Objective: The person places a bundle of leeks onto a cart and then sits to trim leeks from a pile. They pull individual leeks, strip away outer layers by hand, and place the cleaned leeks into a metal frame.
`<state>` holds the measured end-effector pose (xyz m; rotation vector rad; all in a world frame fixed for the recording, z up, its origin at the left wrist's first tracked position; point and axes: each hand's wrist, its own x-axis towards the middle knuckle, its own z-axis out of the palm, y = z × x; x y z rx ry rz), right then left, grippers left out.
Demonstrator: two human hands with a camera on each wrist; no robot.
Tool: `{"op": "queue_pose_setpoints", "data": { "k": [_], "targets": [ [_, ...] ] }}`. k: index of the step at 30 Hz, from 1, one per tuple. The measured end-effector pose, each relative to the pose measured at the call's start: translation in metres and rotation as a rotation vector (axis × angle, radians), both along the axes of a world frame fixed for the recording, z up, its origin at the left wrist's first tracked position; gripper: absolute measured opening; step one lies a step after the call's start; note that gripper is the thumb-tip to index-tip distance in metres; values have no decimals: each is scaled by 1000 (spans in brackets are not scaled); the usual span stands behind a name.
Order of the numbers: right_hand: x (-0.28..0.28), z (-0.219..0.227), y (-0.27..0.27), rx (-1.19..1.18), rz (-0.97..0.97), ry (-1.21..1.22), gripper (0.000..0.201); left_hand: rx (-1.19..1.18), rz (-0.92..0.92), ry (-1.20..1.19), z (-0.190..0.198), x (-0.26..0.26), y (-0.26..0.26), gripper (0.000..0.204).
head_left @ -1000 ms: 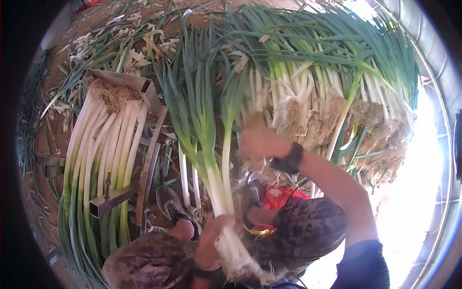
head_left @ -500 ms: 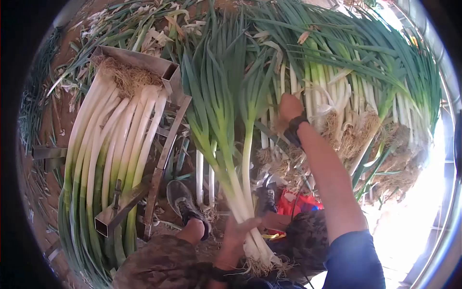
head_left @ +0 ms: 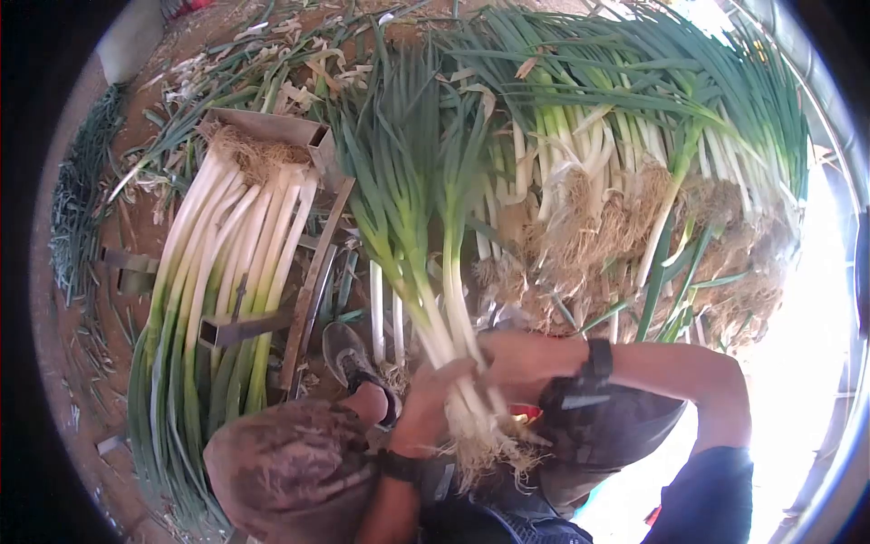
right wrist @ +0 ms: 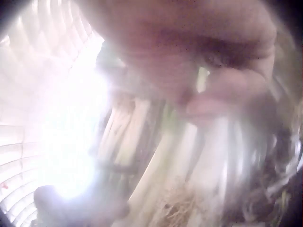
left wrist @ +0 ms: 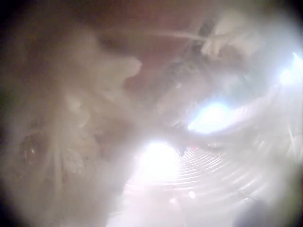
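Observation:
In the head view my left hand [head_left: 435, 399] grips a small bunch of green onions [head_left: 439, 337] by their white stalks, just above the roots. Their dark green leaves fan away from me, and the hairy roots hang over my lap. My right hand [head_left: 524, 358] is right beside it, fingers bent round a white stalk at the bunch's right side. The right wrist view shows that hand's curled fingers [right wrist: 222, 94] close over white stalks [right wrist: 208, 151]. Pale blur fills much of the left wrist view.
A metal frame [head_left: 246, 326] on the left holds a row of green onions [head_left: 217, 245], roots against its end plate. A large pile of green onions [head_left: 625, 145] lies at the right. Leaf scraps [head_left: 272, 82] litter the ground behind. My shoe [head_left: 346, 355] stands between.
My right hand reached left of the pile's roots, then came back toward me to the bunch beside my left hand. The left hand kept its grip on the bunch.

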<state>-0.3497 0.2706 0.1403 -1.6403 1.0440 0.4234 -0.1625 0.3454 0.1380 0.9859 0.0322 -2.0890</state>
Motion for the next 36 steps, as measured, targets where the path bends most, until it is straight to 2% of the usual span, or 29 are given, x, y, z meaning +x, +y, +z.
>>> {"op": "queue_pose_setpoints", "data": {
  "k": [2, 4, 6, 7, 8, 9, 10, 11, 12, 13, 14, 15, 17, 18, 20, 21, 22, 23, 24, 25, 26, 28, 29, 30, 32, 33, 34, 35, 36],
  "targets": [
    [16, 44, 12, -1, 96, -6, 39, -97, -172, -24, -11, -2, 15, 33],
    [20, 67, 26, -19, 188, -14, 42, -133, -157, -6, 0, 4, 35, 29],
    [18, 84, 42, -127, 251, 32, 46, -301, -229, -59, -16, 10, 55, 26],
    [16, 95, 44, -143, 252, 18, 46, -968, -274, -607, -23, 15, 63, 25],
    [15, 110, 36, 14, 213, 34, 48, -979, -277, -626, -25, 19, 62, 25],
    [14, 120, 30, 172, 176, 50, 50, -637, -292, -349, -25, 24, 56, 29],
    [12, 125, 25, -105, 242, 127, 52, -294, -293, -76, -32, 28, 54, 34],
    [10, 129, 23, -386, 300, 206, 57, -484, -380, -334, -65, 31, 55, 28],
    [9, 132, 29, -404, 298, 195, 57, -496, -379, -350, -30, 33, 56, 28],
    [11, 133, 36, -666, 255, 133, 59, -263, -352, -247, 33, 35, 55, 26],
    [15, 133, 41, -928, 205, 63, 64, -34, -317, -147, 71, 37, 58, 25],
    [22, 129, 49, -950, 201, 43, 64, -81, -338, -204, 78, 39, 66, 27],
    [41, 112, 70, -1444, 592, -253, 68, -144, -394, -256, 100, 47, 83, 27],
    [50, 105, 78, -1461, 589, -263, 68, -186, -452, -284, 111, 51, 93, 27],
    [66, 94, 92, -1323, 534, -687, 64, -288, -478, -310, 122, 69, 110, 32],
    [71, 96, 97, -1092, 527, -676, 60, -298, -481, -365, 122, 86, 118, 35],
    [73, 100, 100, -1109, 537, -684, 60, -312, -480, -417, 123, 95, 127, 38],
    [77, 110, 103, -1055, 428, -738, 58, -214, -208, -337, 135, 96, 140, 41],
    [79, 122, 105, -999, 319, -788, 57, -230, -201, -346, 143, 99, 141, 41],
    [79, 135, 105, -988, 229, -841, 53, -385, -219, -504, 152, 105, 137, 42],
    [79, 144, 104, -1010, 243, -842, 53, -541, -233, -661, 163, 113, 129, 43],
    [76, 161, 98, -447, -248, -979, 63, -865, -253, -979, 189, 126, 105, 45],
    [72, 185, 101, -456, -356, -1048, 78, -1033, -260, -1137, 202, 129, 92, 46],
    [74, 202, 98, -378, -473, -1253, 80, -1203, -262, -1291, 214, 127, 80, 47],
    [55, 242, 100, -617, -486, -928, 53, -1143, 130, -462, 228, 95, 64, 48],
    [51, 248, 98, -654, -490, -928, 53, -1199, 233, -437, 224, 82, 59, 50],
    [49, 250, 98, -537, -592, -1103, 48, -1226, 224, -420, 218, 70, 49, 50],
    [47, 250, 99, -404, -685, -1275, 43, -1430, 66, -797, 210, 57, 40, 53],
    [44, 249, 99, -421, -686, -1275, 43, -1597, -100, -1190, 204, 43, 39, 57]
  ]
}}
